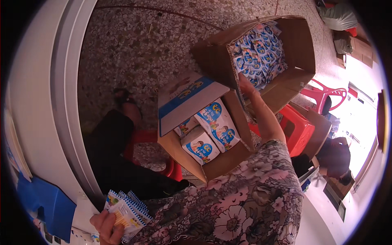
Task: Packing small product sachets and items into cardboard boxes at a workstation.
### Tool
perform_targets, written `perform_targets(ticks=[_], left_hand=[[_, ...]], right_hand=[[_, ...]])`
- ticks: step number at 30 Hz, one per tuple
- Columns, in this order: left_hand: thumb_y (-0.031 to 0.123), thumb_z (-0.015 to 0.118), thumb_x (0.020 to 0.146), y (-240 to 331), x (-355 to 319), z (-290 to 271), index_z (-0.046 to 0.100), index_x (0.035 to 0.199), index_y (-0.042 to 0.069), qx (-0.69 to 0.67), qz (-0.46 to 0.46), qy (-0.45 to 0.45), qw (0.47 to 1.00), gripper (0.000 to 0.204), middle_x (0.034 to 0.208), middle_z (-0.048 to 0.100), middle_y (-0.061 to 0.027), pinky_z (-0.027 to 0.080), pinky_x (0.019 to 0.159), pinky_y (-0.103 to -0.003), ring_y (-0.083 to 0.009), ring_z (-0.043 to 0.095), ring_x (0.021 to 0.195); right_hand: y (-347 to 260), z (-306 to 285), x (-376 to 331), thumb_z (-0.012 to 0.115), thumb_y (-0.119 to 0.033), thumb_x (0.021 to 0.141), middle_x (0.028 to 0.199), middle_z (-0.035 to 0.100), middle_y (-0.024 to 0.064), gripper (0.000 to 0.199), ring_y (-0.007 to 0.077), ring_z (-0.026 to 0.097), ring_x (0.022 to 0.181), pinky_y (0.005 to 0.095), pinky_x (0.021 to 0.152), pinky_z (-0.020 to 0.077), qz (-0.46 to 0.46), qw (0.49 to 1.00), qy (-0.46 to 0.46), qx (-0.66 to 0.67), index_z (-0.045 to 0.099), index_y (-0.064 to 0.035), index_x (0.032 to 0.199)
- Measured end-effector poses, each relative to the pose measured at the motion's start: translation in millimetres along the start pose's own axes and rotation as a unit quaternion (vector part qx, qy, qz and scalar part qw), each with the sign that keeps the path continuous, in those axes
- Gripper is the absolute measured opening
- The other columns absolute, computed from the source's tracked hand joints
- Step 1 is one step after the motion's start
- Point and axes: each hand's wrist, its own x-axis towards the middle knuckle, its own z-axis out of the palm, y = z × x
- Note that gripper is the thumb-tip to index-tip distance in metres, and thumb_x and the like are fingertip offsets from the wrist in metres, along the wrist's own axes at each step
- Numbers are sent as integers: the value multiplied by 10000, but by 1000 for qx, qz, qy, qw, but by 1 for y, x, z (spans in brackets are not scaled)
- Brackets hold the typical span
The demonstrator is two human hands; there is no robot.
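My left hand [108,226] is closed around a small stack of flat printed packets [128,214] with blue-and-white striped edges; yellow sticks show in the front one. Far out, my right hand [248,85] reaches over the near left side of a large open cardboard box [300,49]. Its fingers meet the heap of small blue-and-white sachets [259,53] inside, and I cannot make out whether they grip any. Between my arms stands a smaller open carton [179,151], holding several white-and-blue printed boxes [222,130] side by side.
A red plastic stool [298,130] stands to the right, with a pink-red chair [326,94] beyond it. Another person [335,157] is at the far right. On the left runs a pale panel [45,122], with a blue holder [45,206] near it. The floor is speckled stone [134,49].
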Motion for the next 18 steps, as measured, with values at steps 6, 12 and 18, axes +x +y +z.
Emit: perform_targets(ticks=[6, 12, 18], left_hand=[[172, 696, 813, -33, -95, 5, 453, 1195, 152, 58, 4, 26, 998, 453, 1250, 535, -181, 434, 887, -518, -376, 557, 1088], [105, 725, 736, -10, -49, 3, 512, 1096, 146, 104, 36, 1, 994, 420, 1166, 605, -135, 438, 804, -419, -320, 603, 1010], [81, 712, 724, -10, -44, 4, 567, 1085, 113, 91, 52, 19, 994, 390, 1211, 616, -156, 456, 822, -437, -346, 609, 1041]], right_hand=[[149, -71, 59, 702, -312, 820, 1035, 640, 336, 518, 486, 610, 1029, 500, 834, 478, -37, 987, 151, 37, 536, 25, 1175], [58, 12, 50, 729, -320, 790, 1138, 632, 335, 521, 473, 597, 1114, 491, 895, 483, 60, 983, 169, -36, 587, 38, 1142], [-85, -49, -61, 782, -115, 691, 1088, 691, 128, 573, 263, 666, 969, 396, 857, 523, 10, 982, 165, 91, 602, 4, 1222]])
